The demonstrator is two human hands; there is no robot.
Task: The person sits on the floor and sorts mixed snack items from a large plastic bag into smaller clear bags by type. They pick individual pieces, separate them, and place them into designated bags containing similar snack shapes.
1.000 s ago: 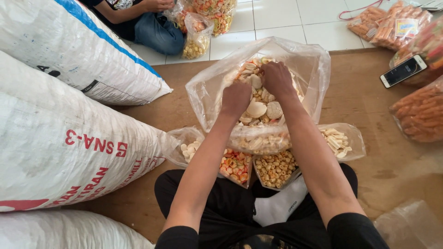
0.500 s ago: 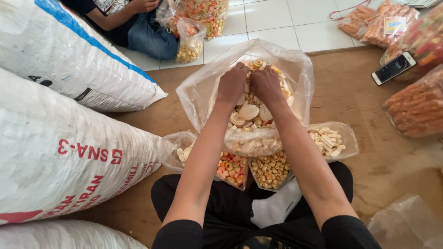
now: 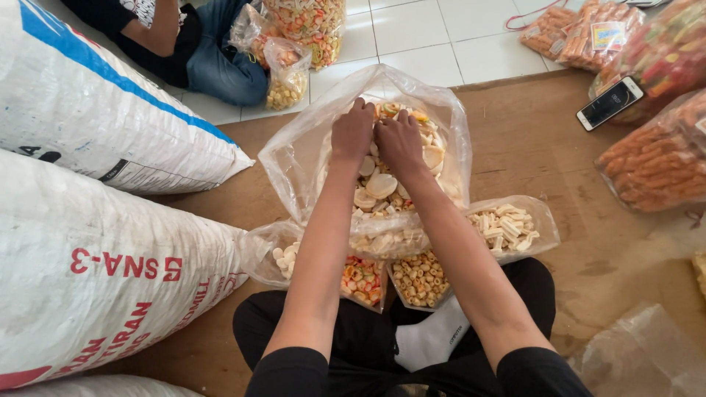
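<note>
Grip L: left hand (image 3: 352,132) curled, knuckles up, fingers dug into mixed crackers (image 3: 382,184) inside big clear bag (image 3: 294,162); whether it's closed on a handful or just pushing, can't tell, fingertips buried.
Grip R: right hand (image 3: 399,143) right beside it, touching or nearly, same curled pose, fingertips also hidden in the pile.
Bag loc: sits open-mouthed on brown mat (image 3: 544,147), directly ahead of crossed legs, between both forearms.
Handling, crackers: look light, dry, brittle; round wafers + small shapes, prob crush if squeezed. Scoop loose from under, don't clamp.
Handling, bag: thin film, limp, slippery, no stiffness; walls sag. Best hold is the rim w/ both hands, or support from below.
Left side: two large white woven sacks (image 3: 95,250), full, lying on their sides, close to left knee.
Front row: four small clear bags near the legs, L to R: pale rounds (image 3: 287,257), red-orange bits (image 3: 360,279), tan rings (image 3: 419,283), white sticks (image 3: 507,224).
Right side: phone (image 3: 610,103) face up on mat, orange stick-snack bags (image 3: 654,162) just beyond, empty clear bag (image 3: 647,353) low right.
Room: white tile floor (image 3: 419,29) past mat edge; another person (image 3: 184,44) seated top left w/ filled snack bags.
</note>
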